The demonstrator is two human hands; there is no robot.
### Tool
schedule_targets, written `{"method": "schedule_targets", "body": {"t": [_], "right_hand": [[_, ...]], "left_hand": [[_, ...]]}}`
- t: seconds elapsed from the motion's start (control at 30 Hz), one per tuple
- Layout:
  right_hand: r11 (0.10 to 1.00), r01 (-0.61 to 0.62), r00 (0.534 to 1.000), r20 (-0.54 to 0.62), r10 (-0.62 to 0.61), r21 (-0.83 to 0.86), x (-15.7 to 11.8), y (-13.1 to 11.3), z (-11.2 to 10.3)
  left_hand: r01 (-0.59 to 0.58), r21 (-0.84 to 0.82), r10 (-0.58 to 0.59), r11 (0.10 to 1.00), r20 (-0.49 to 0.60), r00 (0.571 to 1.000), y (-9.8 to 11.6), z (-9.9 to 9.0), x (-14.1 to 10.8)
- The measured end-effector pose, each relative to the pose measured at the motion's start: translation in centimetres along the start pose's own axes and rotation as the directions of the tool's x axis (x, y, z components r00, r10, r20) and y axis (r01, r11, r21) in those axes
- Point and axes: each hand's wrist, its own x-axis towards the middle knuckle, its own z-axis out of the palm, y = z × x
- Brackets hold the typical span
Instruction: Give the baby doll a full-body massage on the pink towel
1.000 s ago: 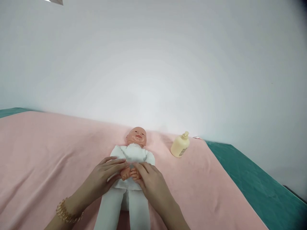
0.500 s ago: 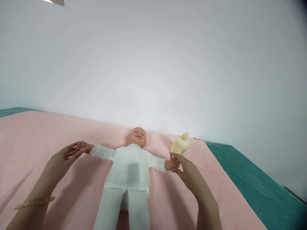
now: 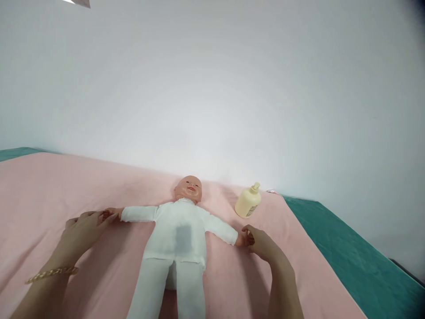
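A baby doll point(image 3: 182, 230) lies on its back with its head toward the wall, its cloth body white with a grey patch on the chest. Both its arms are stretched out sideways. My left hand point(image 3: 86, 228), with a gold bracelet at the wrist, pinches the doll's hand at the left. At the right, my right hand point(image 3: 262, 243) has its thumb and fingers closed round the doll's other hand. Just beyond my right hand stands a pale yellow pump bottle point(image 3: 247, 203), upright and untouched.
A pink cloth point(image 3: 59, 186) covers the surface under the doll. Green cover point(image 3: 338, 239) shows past its right edge, and a little at the far left. Behind rises a plain pale wall point(image 3: 212, 88). A small white tag lies near the cloth's back right corner.
Both my hands have come down toward the cloth with the doll's hands in them. The doll's arms now reach out straighter and lower. The bottle stays where it was.
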Motion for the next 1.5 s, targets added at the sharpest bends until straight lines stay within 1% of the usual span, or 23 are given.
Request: {"method": "schedule_targets", "body": {"t": [0.03,0.1,0.17,0.23,0.3,0.4,0.43,0.5,0.6,0.63,0.67,0.7,0.77,0.8,0.83,0.87,0.93,1.0,1.13,1.2,1.3,1.4,1.5], "right_hand": [[1.000,0.016,1.000,-0.006,-0.016,0.019,0.0,0.0,0.0],[0.996,0.057,0.998,-0.017,-0.056,0.072,-0.5,-0.1,-0.3],[0.987,0.088,0.996,-0.040,-0.084,0.132,-1.3,-0.5,-0.8],[0.978,0.126,0.989,-0.102,-0.110,0.164,-2.1,-1.0,-1.2],[0.964,0.194,0.969,-0.188,-0.160,0.180,-2.9,-1.8,-1.5],[0.921,0.324,0.924,-0.280,-0.259,0.216,-4.0,-3.6,-1.3],[0.905,0.366,0.908,-0.296,-0.296,0.218,-4.3,-4.3,-1.1],[0.869,0.453,0.869,-0.317,-0.380,0.201,-5.1,-5.8,-0.4],[0.819,0.548,0.818,-0.314,-0.482,0.169,-6.0,-7.9,1.0],[0.805,0.571,0.804,-0.304,-0.511,0.158,-6.2,-8.6,1.5],[0.792,0.594,0.790,-0.289,-0.541,0.142,-6.4,-9.2,2.0],[0.776,0.620,0.772,-0.268,-0.576,0.118,-6.5,-9.7,2.6],[0.740,0.670,0.730,-0.221,-0.646,0.052,-6.6,-10.6,3.7],[0.722,0.692,0.709,-0.198,-0.677,0.010,-6.6,-11.0,4.2],[0.703,0.710,0.688,-0.178,-0.704,-0.036,-6.6,-11.3,4.7],[0.682,0.727,0.666,-0.159,-0.729,-0.083,-6.6,-11.6,5.2],[0.640,0.751,0.628,-0.123,-0.769,-0.164,-6.4,-12.0,6.0],[0.612,0.758,0.608,-0.098,-0.788,-0.227,-6.3,-12.2,6.6],[0.580,0.751,0.591,-0.069,-0.803,-0.317,-6.0,-12.2,7.7],[0.571,0.750,0.585,-0.069,-0.808,-0.334,-5.9,-12.2,8.1],[0.569,0.749,0.581,-0.076,-0.811,-0.339,-6.0,-12.3,8.2],[0.588,0.749,0.594,-0.082,-0.800,-0.306,-6.1,-12.3,7.5],[0.655,0.713,0.649,-0.120,-0.751,-0.249,-6.4,-12.0,6.0]], "left_hand": [[0.003,0.041,-0.003,0.999,-0.003,1.000,0.5,-0.3,0.1],[0.047,0.056,-0.045,0.997,-0.029,0.999,1.6,-0.8,0.1],[0.108,-0.008,-0.109,0.994,-0.071,0.992,3.0,-1.4,0.0],[0.124,-0.059,-0.131,0.991,-0.139,0.982,4.4,-2.1,-0.2],[0.118,-0.063,-0.128,0.991,-0.192,0.973,6.0,-2.7,-0.6],[0.123,-0.078,-0.135,0.989,-0.187,0.973,8.4,-3.3,-1.2],[0.097,-0.108,-0.116,0.989,-0.191,0.975,9.1,-3.3,-1.5],[-0.010,-0.188,-0.032,0.982,-0.220,0.975,10.5,-3.0,-2.1],[-0.252,-0.294,0.179,0.922,-0.255,0.950,12.3,-2.3,-3.0],[-0.335,-0.300,0.262,0.893,-0.259,0.930,12.9,-2.0,-3.2],[-0.424,-0.285,0.354,0.859,-0.266,0.896,13.4,-1.8,-3.3],[-0.521,-0.253,0.456,0.815,-0.274,0.847,14.0,-1.6,-3.4],[-0.691,-0.162,0.640,0.705,-0.275,0.717,14.9,-1.3,-3.6],[-0.750,-0.119,0.707,0.651,-0.265,0.655,15.4,-1.1,-3.7],[-0.791,-0.086,0.755,0.606,-0.252,0.606,15.8,-1.0,-3.8],[-0.815,-0.061,0.785,0.577,-0.235,0.573,16.1,-0.9,-3.9],[-0.834,-0.038,0.812,0.551,-0.207,0.546,16.5,-0.7,-4.1],[-0.839,-0.041,0.822,0.542,-0.183,0.540,16.7,-0.4,-4.3],[-0.846,-0.075,0.827,0.528,-0.181,0.532,16.6,0.2,-4.5],[-0.848,-0.086,0.827,0.524,-0.190,0.530,16.5,0.3,-4.5],[-0.840,-0.100,0.820,0.534,-0.183,0.543,16.5,0.4,-4.4],[-0.826,-0.135,0.810,0.547,-0.163,0.563,16.4,0.2,-4.2],[-0.784,-0.143,0.760,0.605,-0.192,0.621,15.8,-0.6,-3.8]]}}
